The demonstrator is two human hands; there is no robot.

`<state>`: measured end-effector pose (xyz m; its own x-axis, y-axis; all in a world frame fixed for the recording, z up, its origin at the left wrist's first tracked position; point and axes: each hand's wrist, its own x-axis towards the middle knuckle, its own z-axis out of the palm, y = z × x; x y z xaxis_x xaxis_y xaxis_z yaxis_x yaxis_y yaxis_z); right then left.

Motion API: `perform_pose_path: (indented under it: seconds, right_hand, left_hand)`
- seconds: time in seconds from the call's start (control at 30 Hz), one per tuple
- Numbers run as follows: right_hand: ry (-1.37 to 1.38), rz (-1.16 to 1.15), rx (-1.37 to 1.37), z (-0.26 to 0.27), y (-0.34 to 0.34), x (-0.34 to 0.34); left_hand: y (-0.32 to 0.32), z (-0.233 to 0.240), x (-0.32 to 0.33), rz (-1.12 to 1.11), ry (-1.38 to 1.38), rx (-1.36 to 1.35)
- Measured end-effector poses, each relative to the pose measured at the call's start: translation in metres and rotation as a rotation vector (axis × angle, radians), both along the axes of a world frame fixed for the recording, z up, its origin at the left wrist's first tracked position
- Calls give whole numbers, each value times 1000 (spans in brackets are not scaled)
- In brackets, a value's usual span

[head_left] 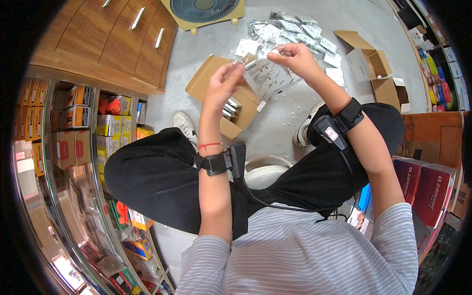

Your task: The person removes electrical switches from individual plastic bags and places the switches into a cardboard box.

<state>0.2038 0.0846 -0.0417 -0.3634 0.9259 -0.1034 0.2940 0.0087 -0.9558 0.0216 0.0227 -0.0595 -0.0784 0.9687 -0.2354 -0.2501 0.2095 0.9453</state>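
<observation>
Between my two hands is a clear plastic bag (271, 75) with a white printed sheet or packet inside; it bears writing. My left hand (223, 83) grips the bag's left edge, thumb against curled fingers. At its upper right corner, my right hand (293, 59) pinches the plastic between thumb and fingers. Below the bag, an open cardboard box (245, 116) rests on the floor with several small packets (231, 107) inside, partly hidden by my left wrist. Beyond my hands lies a pile of silver-white packets (291, 29) in clear plastic.
Two open cartons, a white one (357, 62) and a brown one (389, 94), stand at the right. A box fan (202, 14) is at the top, beside a wooden cabinet (110, 40). Glass-fronted shelves (94, 155) line the left. Red boxes (429, 191) are stacked at the right. White bits dot the floor.
</observation>
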Motion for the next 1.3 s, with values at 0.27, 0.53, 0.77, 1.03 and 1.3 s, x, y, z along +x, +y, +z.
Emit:
perform_pose_path:
  seconds: [0.27, 0.53, 0.77, 1.03, 1.3]
  right_hand:
    - [50, -1, -69, -3, -1, -1]
    - [14, -146, 122, -17, 3, -8]
    - [-71, -138, 78, -27, 7, -2]
    - [-112, -67, 30, -20, 3, -10]
    - [-62, -80, 80, -7, 5, -5]
  left_hand:
    - [1, -9, 13, -36, -34, 42]
    - [5, -21, 15, 144, 8, 101]
    - [2, -40, 7, 726, 708, 111]
    - [-8, -48, -22, 897, 978, -16]
    - [1, -21, -19, 107, 234, 182]
